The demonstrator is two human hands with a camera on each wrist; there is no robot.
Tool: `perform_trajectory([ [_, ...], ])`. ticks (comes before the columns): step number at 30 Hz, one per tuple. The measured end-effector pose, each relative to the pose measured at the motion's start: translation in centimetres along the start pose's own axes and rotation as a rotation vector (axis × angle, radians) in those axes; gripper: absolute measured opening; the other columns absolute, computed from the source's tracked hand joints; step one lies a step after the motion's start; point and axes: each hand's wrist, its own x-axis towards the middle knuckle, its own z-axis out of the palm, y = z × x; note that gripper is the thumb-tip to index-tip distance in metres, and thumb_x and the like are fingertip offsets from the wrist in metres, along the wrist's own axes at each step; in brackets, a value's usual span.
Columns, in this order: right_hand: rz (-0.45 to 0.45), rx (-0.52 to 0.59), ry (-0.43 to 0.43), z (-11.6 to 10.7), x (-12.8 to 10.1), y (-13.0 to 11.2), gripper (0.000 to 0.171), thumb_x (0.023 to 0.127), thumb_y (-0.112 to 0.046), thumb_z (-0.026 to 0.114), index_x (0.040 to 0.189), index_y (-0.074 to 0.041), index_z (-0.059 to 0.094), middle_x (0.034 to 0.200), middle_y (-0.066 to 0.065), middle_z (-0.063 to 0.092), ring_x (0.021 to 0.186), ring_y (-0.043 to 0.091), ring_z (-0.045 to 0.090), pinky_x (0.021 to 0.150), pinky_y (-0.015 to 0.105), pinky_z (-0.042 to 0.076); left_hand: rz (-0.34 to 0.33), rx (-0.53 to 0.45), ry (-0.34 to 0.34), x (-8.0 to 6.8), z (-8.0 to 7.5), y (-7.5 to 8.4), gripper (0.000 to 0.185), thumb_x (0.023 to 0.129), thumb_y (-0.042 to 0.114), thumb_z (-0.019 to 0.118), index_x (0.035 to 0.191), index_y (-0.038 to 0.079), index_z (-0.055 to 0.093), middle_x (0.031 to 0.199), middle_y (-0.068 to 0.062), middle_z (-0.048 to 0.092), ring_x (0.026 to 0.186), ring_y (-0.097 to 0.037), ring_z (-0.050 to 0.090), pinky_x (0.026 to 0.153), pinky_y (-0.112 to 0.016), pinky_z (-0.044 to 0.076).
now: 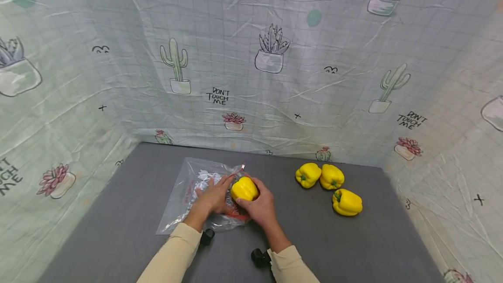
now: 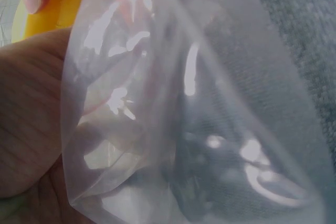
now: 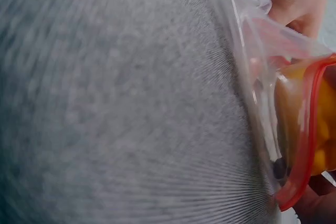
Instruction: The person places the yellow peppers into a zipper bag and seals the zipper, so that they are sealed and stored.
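Grip: right hand (image 1: 262,206) curls round a yellow pepper (image 1: 244,188), fingers wrapped over its near and right sides. Left hand (image 1: 212,195) lies on the clear bag (image 1: 184,195) with fingers at the bag's mouth; whether they pinch the film or merely press it flat cannot be told from the head view, and the left wrist view shows only film against the palm.

Item, pepper: at the bag's mouth, on its right edge. In the right wrist view, yellow shows through the film behind the red zip strip (image 3: 302,145), so part of it sits past the mouth; how far in cannot be told.

Item, bag: flat on the grey mat (image 1: 314,239), mouth toward the right, white print on its far half.

Items, spare: three peppers (image 1: 330,187) in a cluster right of the bag, well apart from it, two touching, the third just nearer.

Risk: the mouth looks slack and narrow against the pepper. If the left hand lets the film slip, the lip may fold under the pepper and block it. A hard push may slide the whole bag left along the mat, or strain the zip strip.
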Motion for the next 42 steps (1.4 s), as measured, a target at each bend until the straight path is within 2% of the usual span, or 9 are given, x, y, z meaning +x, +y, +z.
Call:
perform_trajectory([
  [5, -0.011, 0.007, -0.015, 0.1, 0.2, 0.4, 0.076, 0.077, -0.025, 0.093, 0.144, -0.011, 0.06, 0.139, 0.013, 0.067, 0.116, 0.031, 0.066, 0.099, 0.049, 0.056, -0.011, 0.007, 0.002, 0.1, 0.2, -0.2, 0.112, 0.076, 0.042, 0.092, 0.166, 0.024, 0.027, 0.174, -0.006, 0.027, 0.158, -0.056, 0.016, 0.109, -0.091, 0.015],
  [11, 0.073, 0.025, -0.045, -0.1, 0.5, 0.5, 0.077, 0.074, -0.028, 0.094, 0.14, -0.008, 0.06, 0.134, 0.013, 0.07, 0.11, 0.028, 0.067, 0.094, 0.046, 0.057, 0.015, -0.011, 0.001, 1.0, 0.7, -0.7, 0.117, 0.072, 0.042, 0.094, 0.165, 0.027, 0.026, 0.173, -0.008, 0.028, 0.156, -0.059, 0.016, 0.106, -0.093, 0.015],
  [15, 0.111, 0.016, -0.058, -0.1, 0.7, 0.2, 0.08, 0.074, -0.028, 0.095, 0.144, -0.015, 0.06, 0.137, 0.009, 0.069, 0.114, 0.027, 0.067, 0.097, 0.047, 0.057, 0.03, -0.03, 0.0, 1.4, 0.8, -1.0, 0.121, 0.07, 0.042, 0.095, 0.166, 0.027, 0.024, 0.175, -0.007, 0.023, 0.155, -0.061, 0.017, 0.104, -0.094, 0.015],
  [18, 0.103, -0.004, -0.052, 0.0, 1.0, -0.2, 0.082, 0.071, -0.026, 0.097, 0.145, -0.019, 0.062, 0.136, 0.008, 0.071, 0.115, 0.028, 0.067, 0.099, 0.049, 0.056, 0.047, -0.064, 0.018, 0.8, 0.2, -0.9, 0.121, 0.071, 0.038, 0.096, 0.167, 0.024, 0.023, 0.176, -0.006, 0.018, 0.155, -0.061, 0.016, 0.104, -0.095, 0.013],
  [23, 0.079, -0.07, -0.024, 0.2, 1.0, -1.0, 0.082, 0.067, -0.022, 0.098, 0.142, -0.017, 0.065, 0.133, 0.011, 0.073, 0.112, 0.032, 0.069, 0.095, 0.051, 0.056, 0.093, -0.095, 0.063, 0.2, 0.1, -1.2, 0.124, 0.069, 0.034, 0.098, 0.167, 0.02, 0.023, 0.177, -0.007, 0.015, 0.153, -0.063, 0.021, 0.102, -0.096, 0.013],
  [28, 0.132, -0.111, -0.014, 0.2, 1.3, -1.6, 0.081, 0.069, -0.023, 0.097, 0.143, -0.017, 0.065, 0.134, 0.011, 0.072, 0.111, 0.032, 0.069, 0.093, 0.052, 0.056, 0.13, -0.134, 0.086, 0.0, 0.1, -1.1, 0.123, 0.07, 0.031, 0.097, 0.167, 0.021, 0.023, 0.177, -0.006, 0.015, 0.152, -0.062, 0.024, 0.101, -0.096, 0.014],
  [36, 0.183, -0.164, -0.084, 0.4, 2.0, -2.7, 0.083, 0.072, -0.022, 0.095, 0.147, -0.015, 0.061, 0.136, 0.015, 0.07, 0.111, 0.035, 0.066, 0.094, 0.053, 0.054, 0.195, -0.194, 0.129, 0.1, 0.1, -1.4, 0.12, 0.071, 0.023, 0.097, 0.167, 0.021, 0.024, 0.177, -0.006, 0.015, 0.151, -0.052, 0.037, 0.097, -0.097, 0.016],
  [39, 0.209, -0.128, -0.118, 0.4, 2.1, -2.9, 0.083, 0.074, -0.017, 0.09, 0.15, -0.013, 0.057, 0.138, 0.017, 0.067, 0.11, 0.034, 0.063, 0.094, 0.053, 0.053, 0.207, -0.19, 0.129, 0.0, 0.2, -1.4, 0.118, 0.072, 0.021, 0.096, 0.166, 0.022, 0.026, 0.177, -0.006, 0.017, 0.148, -0.054, 0.04, 0.096, -0.097, 0.018],
  [42, 0.246, -0.033, -0.13, 0.5, 1.9, -2.8, 0.083, 0.075, -0.01, 0.085, 0.151, -0.008, 0.053, 0.14, 0.019, 0.064, 0.11, 0.034, 0.063, 0.094, 0.052, 0.055, 0.215, -0.194, 0.13, -0.1, 0.0, -1.4, 0.116, 0.073, 0.021, 0.095, 0.166, 0.02, 0.026, 0.177, -0.007, 0.017, 0.15, -0.051, 0.04, 0.096, -0.098, 0.018],
])
